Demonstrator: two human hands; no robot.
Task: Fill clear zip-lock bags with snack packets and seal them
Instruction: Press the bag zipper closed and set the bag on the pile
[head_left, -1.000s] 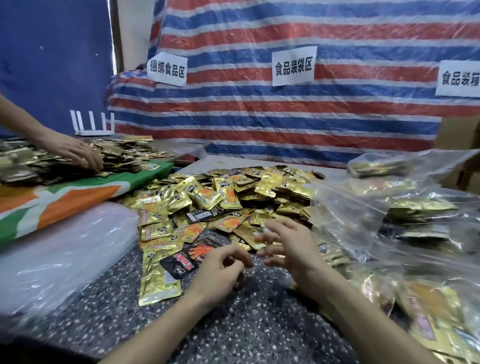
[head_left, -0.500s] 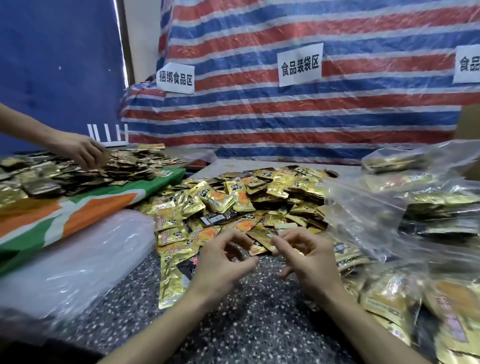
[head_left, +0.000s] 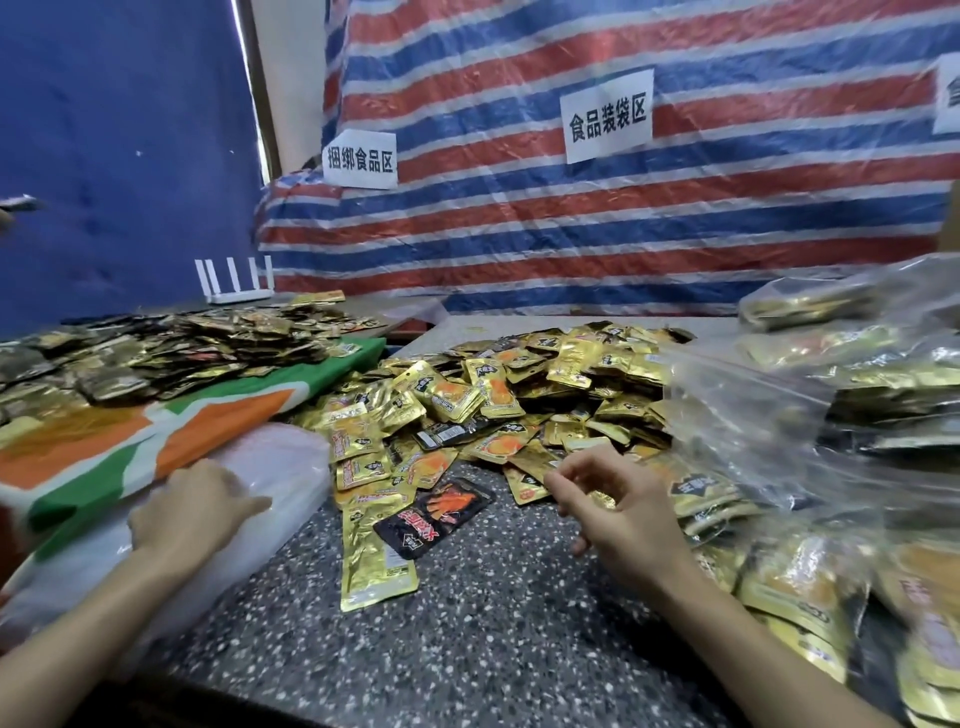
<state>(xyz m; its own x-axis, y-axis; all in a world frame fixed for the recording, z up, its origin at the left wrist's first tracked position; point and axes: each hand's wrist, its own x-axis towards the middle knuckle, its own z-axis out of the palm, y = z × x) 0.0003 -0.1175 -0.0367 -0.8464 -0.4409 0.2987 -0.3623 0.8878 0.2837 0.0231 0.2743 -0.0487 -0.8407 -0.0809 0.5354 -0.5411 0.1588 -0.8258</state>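
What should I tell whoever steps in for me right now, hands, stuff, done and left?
Left hand: resting on the stack of empty clear bags, nothing gripped yet.
Right hand: empty, fingers curled over the speckled table.
Loose snack packets are piled ahead; filled bags are stacked at the right.
Left: pull a fresh bag, fill it, seal it.

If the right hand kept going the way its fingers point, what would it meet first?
Probably the gold packets at the near edge of the pile, just beyond the right hand; depth is hard to judge.
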